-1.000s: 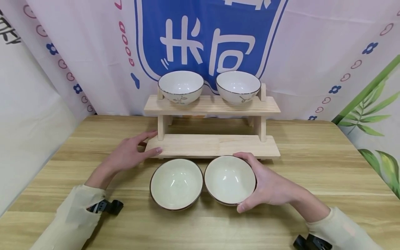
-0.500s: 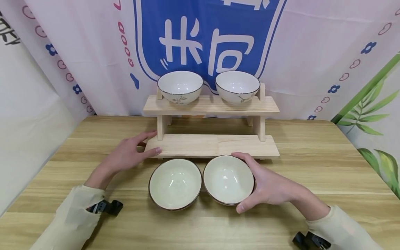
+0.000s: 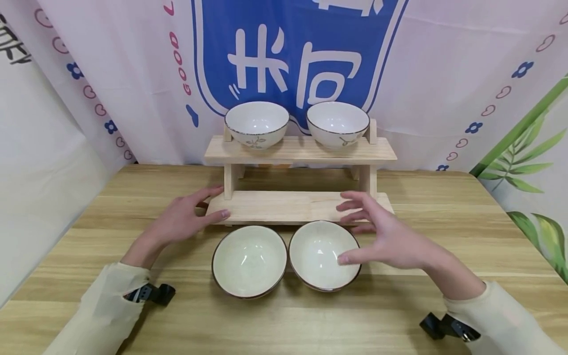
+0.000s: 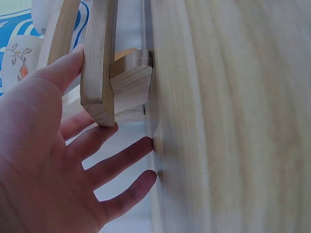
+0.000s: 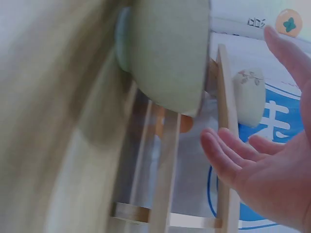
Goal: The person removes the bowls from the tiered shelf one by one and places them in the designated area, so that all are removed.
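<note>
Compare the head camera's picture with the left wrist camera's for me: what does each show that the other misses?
Only the head view shows the right hand and the two cream bowls on the tabletop: the left one and the right one. Only the left wrist view shows the palm of the left hand and an orange-red bud on a white bowl. Both share the left hand, the wooden stand, the tabletop, patterned white bowlware and the blue-printed backdrop.

Dark-rimmed cream bowls [image 3: 249, 264], white bowls [image 3: 257, 123] with leafy sprigs [image 3: 255, 142], pale wood-grained stand [image 3: 284, 205], blue panel [image 3: 293, 47] with white characters [image 3: 257, 60]
</note>
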`<state>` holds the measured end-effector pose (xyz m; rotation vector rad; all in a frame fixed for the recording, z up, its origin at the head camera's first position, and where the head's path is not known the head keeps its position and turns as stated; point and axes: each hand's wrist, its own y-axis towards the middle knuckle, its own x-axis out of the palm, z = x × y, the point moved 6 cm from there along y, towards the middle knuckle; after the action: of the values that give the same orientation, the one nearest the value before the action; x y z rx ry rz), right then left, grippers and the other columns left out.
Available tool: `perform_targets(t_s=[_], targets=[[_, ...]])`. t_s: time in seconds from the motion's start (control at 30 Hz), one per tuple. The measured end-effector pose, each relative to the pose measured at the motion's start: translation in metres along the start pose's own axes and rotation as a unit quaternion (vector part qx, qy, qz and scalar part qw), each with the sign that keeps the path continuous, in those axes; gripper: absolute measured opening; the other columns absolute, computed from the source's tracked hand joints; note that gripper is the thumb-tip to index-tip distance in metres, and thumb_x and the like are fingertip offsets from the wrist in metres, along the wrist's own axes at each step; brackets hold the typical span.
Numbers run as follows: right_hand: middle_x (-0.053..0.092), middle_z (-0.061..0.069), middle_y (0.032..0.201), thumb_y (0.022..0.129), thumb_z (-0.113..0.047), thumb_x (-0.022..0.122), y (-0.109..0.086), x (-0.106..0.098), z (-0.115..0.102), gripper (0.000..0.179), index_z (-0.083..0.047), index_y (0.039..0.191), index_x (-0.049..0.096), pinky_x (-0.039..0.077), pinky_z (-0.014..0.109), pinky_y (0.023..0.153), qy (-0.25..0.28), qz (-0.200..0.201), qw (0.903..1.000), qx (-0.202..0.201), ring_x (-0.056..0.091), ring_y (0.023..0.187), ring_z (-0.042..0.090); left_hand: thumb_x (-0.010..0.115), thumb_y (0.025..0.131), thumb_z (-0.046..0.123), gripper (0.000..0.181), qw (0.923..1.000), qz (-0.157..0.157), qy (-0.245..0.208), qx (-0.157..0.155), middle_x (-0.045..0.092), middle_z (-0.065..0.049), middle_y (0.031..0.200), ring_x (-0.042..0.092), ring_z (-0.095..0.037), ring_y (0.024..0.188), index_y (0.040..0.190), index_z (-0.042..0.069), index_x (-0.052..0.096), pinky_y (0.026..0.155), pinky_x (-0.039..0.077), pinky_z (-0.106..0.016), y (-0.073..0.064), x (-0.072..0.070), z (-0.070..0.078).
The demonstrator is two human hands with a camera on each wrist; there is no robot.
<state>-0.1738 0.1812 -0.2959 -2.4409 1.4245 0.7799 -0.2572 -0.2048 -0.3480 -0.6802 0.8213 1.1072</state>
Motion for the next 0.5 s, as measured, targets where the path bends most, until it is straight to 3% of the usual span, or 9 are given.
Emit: perform_targets(t_s=[0.23, 0.37, 0.5], targets=[[0.049, 0.013, 0.156, 0.087, -0.012, 0.089, 0.016, -0.032, -0.013, 0.101, -0.007, 0.164, 0.024, 0.05, 0.05, 0.116, 0.02, 0.111, 0.9935, 0.017, 0.056, 0.139, 0.036, 0.062, 0.098, 0.07, 0.086, 1.0, 0.001, -0.002, 0.001, 0.047, -0.024, 0.164, 0.061, -0.045, 0.136, 0.166, 0.022, 0.038, 0.104, 0.054, -0.063, 0.0, 0.0, 0.0], [0.045, 0.009, 0.16, 0.088, -0.016, 0.088, 0.027, -0.051, -0.013, 0.102, -0.013, 0.166, 0.021, 0.045, 0.05, 0.121, 0.036, 0.161, 0.9852, 0.048, 0.054, 0.141, 0.029, 0.062, 0.098, 0.069, 0.086, 1.0, 0.0, -0.004, 0.0, 0.048, -0.024, 0.163, 0.061, -0.045, 0.136, 0.166, 0.021, 0.038, 0.104, 0.054, -0.062, 0.0, 0.0, 0.001], [0.04, 0.011, 0.165, 0.088, -0.025, 0.09, 0.042, -0.067, -0.012, 0.108, -0.016, 0.167, 0.018, 0.04, 0.054, 0.125, 0.044, 0.19, 0.9784, 0.067, 0.05, 0.145, 0.03, 0.062, 0.098, 0.069, 0.087, 1.0, 0.0, -0.005, -0.001, 0.048, -0.025, 0.163, 0.061, -0.045, 0.136, 0.166, 0.021, 0.038, 0.103, 0.055, -0.062, 0.0, -0.001, 0.002]])
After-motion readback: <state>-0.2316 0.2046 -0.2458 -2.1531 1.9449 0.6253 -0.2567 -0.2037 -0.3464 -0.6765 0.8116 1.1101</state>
